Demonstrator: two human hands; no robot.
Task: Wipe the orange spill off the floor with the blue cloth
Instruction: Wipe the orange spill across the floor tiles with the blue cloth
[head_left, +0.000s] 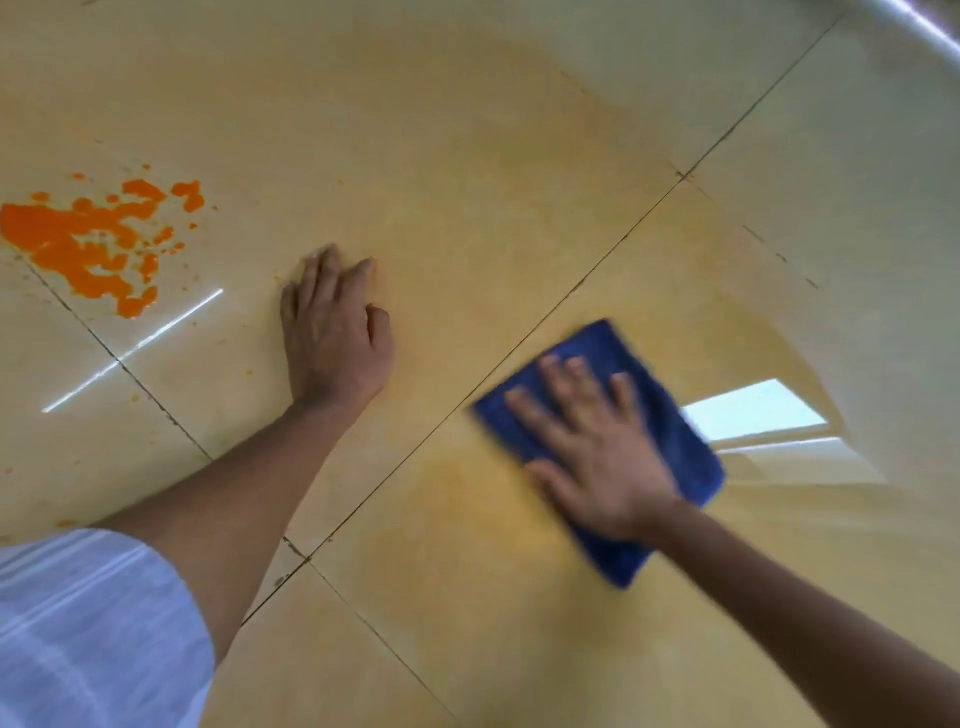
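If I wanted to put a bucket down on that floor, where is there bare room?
Bare tile lies beyond the left hand and right of the orange spill, and in front of the blue cloth under the right hand. The near floor between the arms is free. The far left is fouled.

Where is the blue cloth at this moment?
In the head view the blue cloth lies flat on the floor tiles at right of centre, under the right hand, far from the orange spill at the left edge.
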